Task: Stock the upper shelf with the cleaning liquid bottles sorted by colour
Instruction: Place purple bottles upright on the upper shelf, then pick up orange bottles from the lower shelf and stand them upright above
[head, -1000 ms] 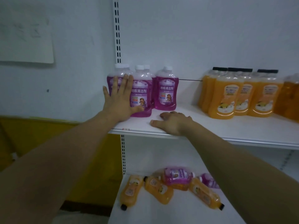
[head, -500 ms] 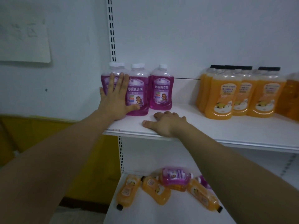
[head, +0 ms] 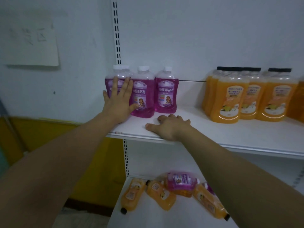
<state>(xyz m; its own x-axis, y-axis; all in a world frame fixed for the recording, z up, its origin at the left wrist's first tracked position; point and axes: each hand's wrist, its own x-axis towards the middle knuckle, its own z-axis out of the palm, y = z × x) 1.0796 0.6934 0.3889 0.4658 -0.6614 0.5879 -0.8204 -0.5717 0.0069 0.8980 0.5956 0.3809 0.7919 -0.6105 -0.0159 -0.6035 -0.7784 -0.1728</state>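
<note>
White metal upper shelf [head: 230,137] spans centre to right of frame. Purple clear-plastic bottles with white caps [head: 166,91] stand upright at shelf's left end, labels facing out, packed close. Orange clear-plastic bottles with black caps [head: 230,97] stand upright in tight cluster at right, well apart from purple group. Loose orange and purple bottles [head: 172,191] lie toppled on lower white shelf [head: 139,216], bottom centre.
</note>
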